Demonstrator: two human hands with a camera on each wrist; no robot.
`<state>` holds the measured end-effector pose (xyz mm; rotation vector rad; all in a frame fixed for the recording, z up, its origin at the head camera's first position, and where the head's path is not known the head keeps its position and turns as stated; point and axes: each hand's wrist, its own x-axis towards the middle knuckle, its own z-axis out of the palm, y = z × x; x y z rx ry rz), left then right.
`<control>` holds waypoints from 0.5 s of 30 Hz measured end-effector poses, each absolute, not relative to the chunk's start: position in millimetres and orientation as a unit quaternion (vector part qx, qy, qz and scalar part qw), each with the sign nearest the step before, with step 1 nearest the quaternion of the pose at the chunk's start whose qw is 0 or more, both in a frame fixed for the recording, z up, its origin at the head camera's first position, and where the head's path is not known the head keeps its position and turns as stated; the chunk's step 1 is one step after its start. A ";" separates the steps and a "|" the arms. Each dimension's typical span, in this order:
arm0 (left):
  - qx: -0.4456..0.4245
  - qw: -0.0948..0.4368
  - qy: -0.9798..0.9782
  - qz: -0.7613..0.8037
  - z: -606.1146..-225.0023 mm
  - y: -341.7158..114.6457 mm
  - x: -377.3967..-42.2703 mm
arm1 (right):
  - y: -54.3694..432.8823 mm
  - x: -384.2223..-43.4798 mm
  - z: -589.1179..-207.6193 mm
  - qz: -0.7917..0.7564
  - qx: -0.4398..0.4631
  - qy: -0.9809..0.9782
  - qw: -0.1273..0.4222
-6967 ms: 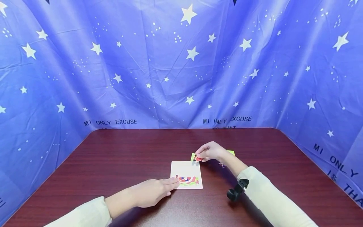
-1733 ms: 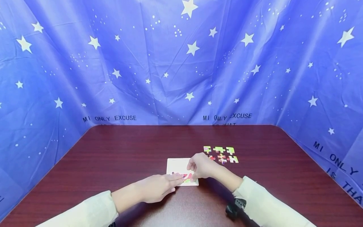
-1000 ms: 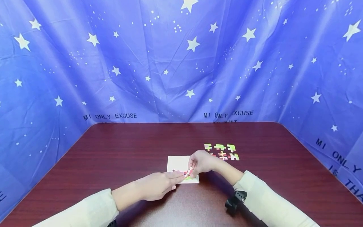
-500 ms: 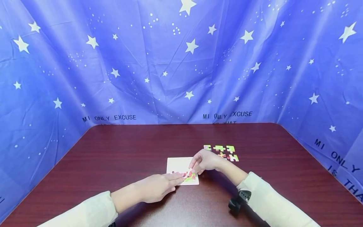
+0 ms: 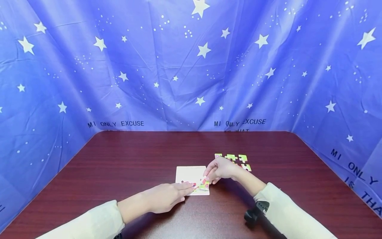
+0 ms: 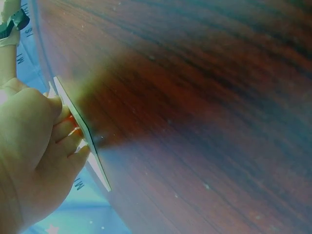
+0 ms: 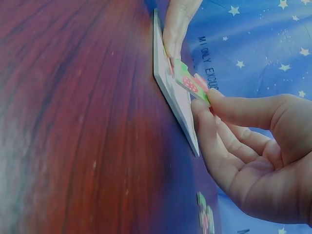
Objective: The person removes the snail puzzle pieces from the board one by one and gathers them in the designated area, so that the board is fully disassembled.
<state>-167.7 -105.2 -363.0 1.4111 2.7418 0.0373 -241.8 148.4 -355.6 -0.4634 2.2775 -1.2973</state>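
A white puzzle board (image 5: 191, 173) lies on the dark wooden table. My left hand (image 5: 167, 198) rests on its near left part, straight fingers over pieces of a colourful picture. My right hand (image 5: 222, 168), at the board's right edge, pinches a green and red jigsaw piece (image 7: 190, 83) between thumb and fingers. In the right wrist view the piece slants up from the board, its far end close to my left fingertips. From the left wrist view, the board (image 6: 83, 127) shows edge-on under my left fingers, which hide part of the picture.
Several loose jigsaw pieces (image 5: 243, 158) lie on the table behind and right of the board, partly hidden by my right hand. A blue curtain (image 5: 167, 66) with white stars hangs around the table (image 5: 134, 152).
Seven seconds ago my right hand held a reddish piece at the board's far right corner. Within the last second it has shifted right, tilting the near right piece up. My left hand stays put.
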 end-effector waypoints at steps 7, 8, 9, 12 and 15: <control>0.468 0.021 0.883 0.014 -363.7 -106.2 -168.7 | 166.3 -244.3 -356.6 -0.473 -0.161 0.831 0.246; 0.468 0.022 0.883 0.015 -363.9 -106.1 -168.7 | 169.2 -244.3 -356.2 -0.471 -0.162 0.832 0.245; 0.468 0.023 0.883 0.016 -364.2 -106.0 -168.9 | 172.3 -244.3 -356.4 -0.472 -0.160 0.832 0.245; 0.464 0.031 0.885 0.019 -364.8 -105.9 -169.0 | 182.0 -243.5 -356.2 -0.476 -0.157 0.831 0.243; 0.463 0.034 0.886 0.019 -365.7 -106.2 -168.8 | 192.1 -242.2 -355.2 -0.477 -0.151 0.833 0.238</control>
